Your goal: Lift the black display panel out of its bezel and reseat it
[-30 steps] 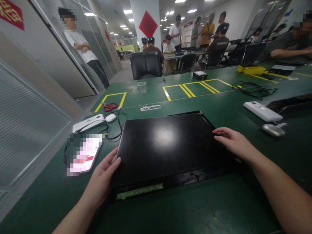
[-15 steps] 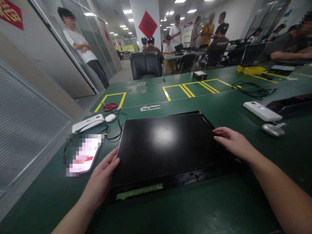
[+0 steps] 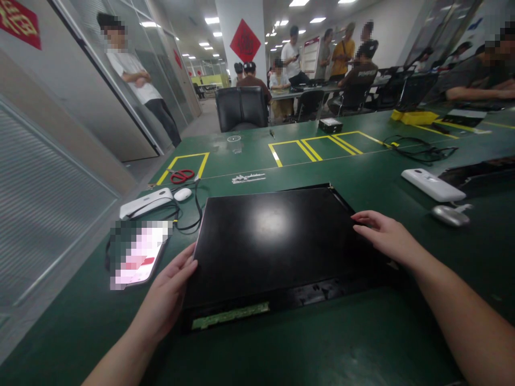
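Note:
A black display panel lies in front of me, its dark screen facing up with a bright glare spot. Along its near edge runs a green circuit strip. My left hand is closed round the panel's left edge, thumb on top and the other fingers partly hidden below. At the right edge is my right hand, its thumb and fingers apart at the dark frame; whether the fingertips press on it I cannot tell.
On the green table, a phone, a white device, a mouse and red scissors lie left. A white power bank and a silver mouse lie right. Beyond stands a plastic cup. People sit and stand behind.

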Available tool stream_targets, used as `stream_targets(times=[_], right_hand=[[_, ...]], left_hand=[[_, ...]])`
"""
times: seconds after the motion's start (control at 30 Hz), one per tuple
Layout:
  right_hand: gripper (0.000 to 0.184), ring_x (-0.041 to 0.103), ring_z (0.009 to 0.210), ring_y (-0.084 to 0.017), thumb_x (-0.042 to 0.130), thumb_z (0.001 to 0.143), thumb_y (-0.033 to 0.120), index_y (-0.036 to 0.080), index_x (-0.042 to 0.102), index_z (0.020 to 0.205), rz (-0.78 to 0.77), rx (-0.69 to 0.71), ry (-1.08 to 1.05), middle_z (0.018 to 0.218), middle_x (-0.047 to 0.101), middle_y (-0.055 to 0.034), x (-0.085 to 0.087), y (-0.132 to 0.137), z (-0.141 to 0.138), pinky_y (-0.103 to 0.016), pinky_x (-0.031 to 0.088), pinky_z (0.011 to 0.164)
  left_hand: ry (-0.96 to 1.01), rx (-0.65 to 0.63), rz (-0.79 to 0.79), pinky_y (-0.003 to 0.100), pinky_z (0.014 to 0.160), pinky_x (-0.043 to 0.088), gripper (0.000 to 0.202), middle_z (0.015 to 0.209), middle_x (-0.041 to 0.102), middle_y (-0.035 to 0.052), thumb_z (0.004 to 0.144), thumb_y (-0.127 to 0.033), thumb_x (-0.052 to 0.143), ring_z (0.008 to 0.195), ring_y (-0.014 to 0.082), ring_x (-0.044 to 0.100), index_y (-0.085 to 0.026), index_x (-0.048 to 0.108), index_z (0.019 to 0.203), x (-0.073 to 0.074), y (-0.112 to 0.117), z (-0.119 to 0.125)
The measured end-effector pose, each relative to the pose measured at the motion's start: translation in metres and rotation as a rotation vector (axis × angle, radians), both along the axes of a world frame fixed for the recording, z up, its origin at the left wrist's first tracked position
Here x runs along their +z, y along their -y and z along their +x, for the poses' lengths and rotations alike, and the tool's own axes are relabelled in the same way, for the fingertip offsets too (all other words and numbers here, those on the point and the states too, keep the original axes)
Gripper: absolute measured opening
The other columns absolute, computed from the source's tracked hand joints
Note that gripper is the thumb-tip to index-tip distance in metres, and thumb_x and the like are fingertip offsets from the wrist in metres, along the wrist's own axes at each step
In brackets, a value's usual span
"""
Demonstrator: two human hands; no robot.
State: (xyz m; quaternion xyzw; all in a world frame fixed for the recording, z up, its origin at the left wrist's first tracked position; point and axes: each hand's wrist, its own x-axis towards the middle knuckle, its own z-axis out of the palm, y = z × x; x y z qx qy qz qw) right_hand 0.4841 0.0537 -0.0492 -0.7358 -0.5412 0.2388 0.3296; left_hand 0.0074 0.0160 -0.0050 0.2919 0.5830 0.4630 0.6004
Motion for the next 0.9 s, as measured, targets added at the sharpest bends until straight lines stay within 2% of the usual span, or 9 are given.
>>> stream_targets(times=[0.2, 0.33, 0.5, 0.6, 0.8, 0.9], right_hand=[[0.032, 0.074, 0.091, -0.029, 0.072, 0.077, 0.048, 0.029, 0.077, 0.103, 0.022, -0.004, 0.01, 0.113, 0.081, -0.0094, -0.002, 0.001, -0.001, -0.045, 0.056, 0.085], [0.034, 0.074, 0.094, -0.03, 0.072, 0.077, 0.05, 0.029, 0.077, 0.104, 0.032, 0.005, 0.023, 0.114, 0.082, -0.0098, -0.004, 0.0, 0.0, -0.046, 0.057, 0.088], [0.036, 0.075, 0.099, -0.031, 0.068, 0.076, 0.05, 0.028, 0.077, 0.103, 0.043, 0.007, 0.038, 0.113, 0.082, -0.0098, -0.006, -0.001, 0.0, -0.047, 0.056, 0.094], [0.038, 0.075, 0.099, -0.031, 0.067, 0.076, 0.051, 0.028, 0.077, 0.104, 0.032, 0.005, 0.039, 0.115, 0.082, -0.01, -0.006, -0.001, -0.001, -0.047, 0.056, 0.093], [0.039, 0.075, 0.095, -0.031, 0.065, 0.075, 0.052, 0.027, 0.076, 0.104, 0.01, 0.003, 0.086, 0.115, 0.082, -0.0113, 0.0, 0.0, -0.003, -0.047, 0.056, 0.089], [0.041, 0.075, 0.095, -0.031, 0.065, 0.074, 0.053, 0.027, 0.076, 0.104, -0.007, 0.008, 0.086, 0.116, 0.081, -0.0113, 0.002, 0.0, -0.004, -0.047, 0.056, 0.089]], left_hand=[[0.018, 0.008, 0.03, 0.033, 0.083, 0.068, 0.084, 0.139, 0.077, 0.0142, 0.076, -0.021, 0.091, 0.12, 0.0369, 0.076, -0.023, 0.061, 0.154, -0.007, -0.001, 0.0], [0.043, 0.04, 0.052, 0.035, 0.088, 0.067, 0.087, 0.136, 0.078, 0.0142, 0.069, -0.018, 0.093, 0.124, 0.0384, 0.074, -0.021, 0.064, 0.151, -0.009, 0.0, 0.002], [0.038, 0.062, 0.007, 0.04, 0.093, 0.066, 0.103, 0.135, 0.079, 0.015, 0.055, -0.019, 0.098, 0.128, 0.0422, 0.071, -0.018, 0.064, 0.151, 0.002, -0.001, 0.011], [0.034, 0.069, 0.007, 0.041, 0.095, 0.066, 0.098, 0.134, 0.079, 0.0146, 0.057, -0.021, 0.098, 0.128, 0.0421, 0.071, -0.019, 0.065, 0.149, 0.004, -0.001, 0.012], [0.012, -0.002, 0.042, 0.038, 0.094, 0.066, 0.086, 0.135, 0.079, 0.0132, 0.066, -0.026, 0.098, 0.127, 0.0392, 0.072, -0.022, 0.068, 0.147, -0.008, 0.0, 0.0], [0.005, -0.002, 0.046, 0.041, 0.095, 0.066, 0.081, 0.133, 0.08, 0.0127, 0.07, -0.028, 0.096, 0.125, 0.0394, 0.073, -0.023, 0.069, 0.146, -0.009, 0.0, -0.002]])
